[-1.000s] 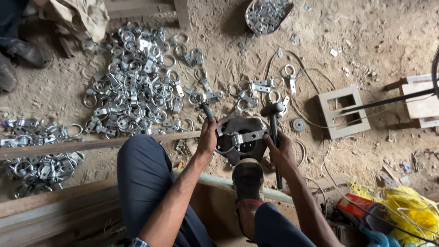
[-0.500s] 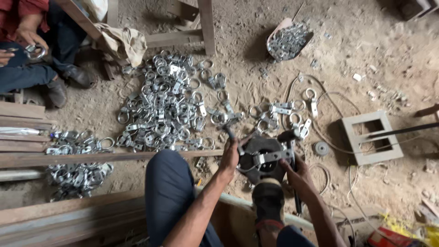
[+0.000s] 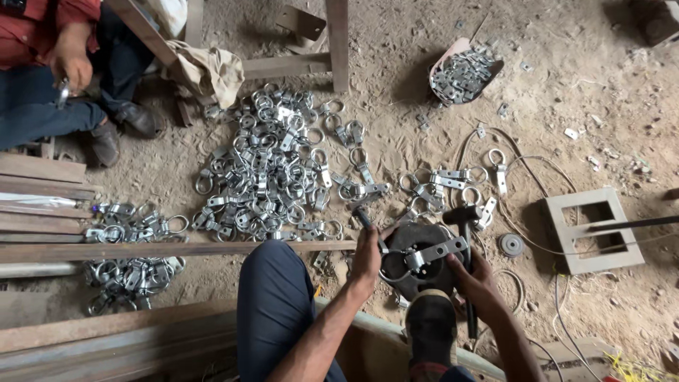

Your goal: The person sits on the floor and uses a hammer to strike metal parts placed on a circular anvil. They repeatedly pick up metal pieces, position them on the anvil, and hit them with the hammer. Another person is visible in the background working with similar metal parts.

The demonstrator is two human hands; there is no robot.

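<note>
We looked straight down at a round dark metal block (image 3: 417,258) on the sandy ground, and we place everything else from it. Across its top lay a metal ring clamp (image 3: 428,255), its flat strap angled up toward the right. The left hand (image 3: 368,260) sat at the block's left edge, fingers closed around a short dark tool (image 3: 362,216) whose tip stuck out above the knuckles; we could not tell what kind of tool it was, as the hand hid most of it. The right hand (image 3: 479,277) was at the block's right edge, wrapped around the handle of a hammer (image 3: 463,244), with the black head just above the block's upper right rim. It may also have pressed on the clamp's strap end, but the view there was too crowded for us to say.

A sandalled foot (image 3: 430,329) rested just below the block. A large heap of the same ring clamps (image 3: 272,177) spread above and to the left of it, and a smaller scatter (image 3: 442,184) lay directly above. Far above, slightly right, a tilted pan (image 3: 463,71) held more metal pieces. To the right stood a hollow grey concrete block (image 3: 590,230), with a small round disc (image 3: 511,245) between the two. Far to the upper left another person (image 3: 53,64) in a red shirt sat on the ground.
</note>
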